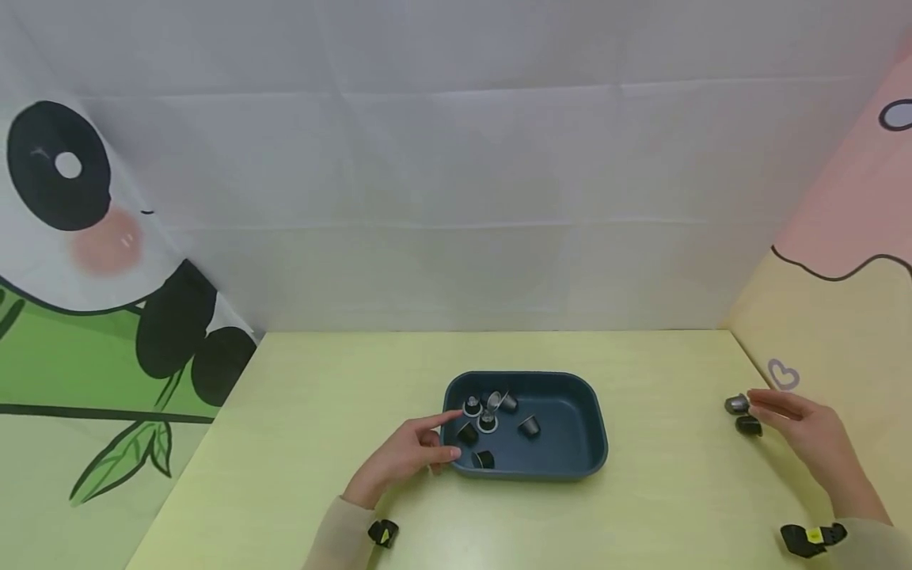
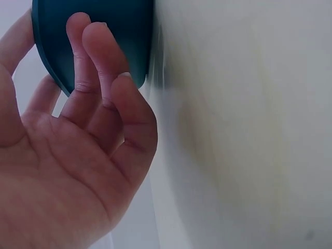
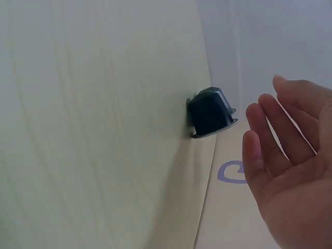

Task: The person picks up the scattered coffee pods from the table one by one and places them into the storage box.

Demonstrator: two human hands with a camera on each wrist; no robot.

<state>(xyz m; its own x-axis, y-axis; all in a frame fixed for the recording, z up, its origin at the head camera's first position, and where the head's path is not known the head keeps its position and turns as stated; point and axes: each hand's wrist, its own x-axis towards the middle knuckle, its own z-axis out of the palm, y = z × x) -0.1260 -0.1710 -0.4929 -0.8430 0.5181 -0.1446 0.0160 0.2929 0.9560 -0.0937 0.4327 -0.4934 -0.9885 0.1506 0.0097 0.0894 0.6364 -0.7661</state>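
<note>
My left hand (image 1: 409,455) is at the left end of a dark blue tray (image 1: 563,451), its index fingertip and thumb touching the rim. In the left wrist view the other fingers bend loosely by the tray's outer wall (image 2: 132,36). Several coffee capsules (image 1: 530,427), dark and silver, lie in the tray's left half. On the far right, my right hand (image 1: 812,435) is beside a silver-grey capsule (image 1: 737,404) and a black capsule (image 1: 748,426). The right wrist view shows its fingers spread, a gap from the dark capsule (image 3: 210,114); another is mostly hidden behind it.
The pale yellow table (image 1: 321,380) meets a white cloth wall (image 1: 427,261) at the back. Printed side panels stand left and right; the right panel (image 1: 791,317) is close to my right hand.
</note>
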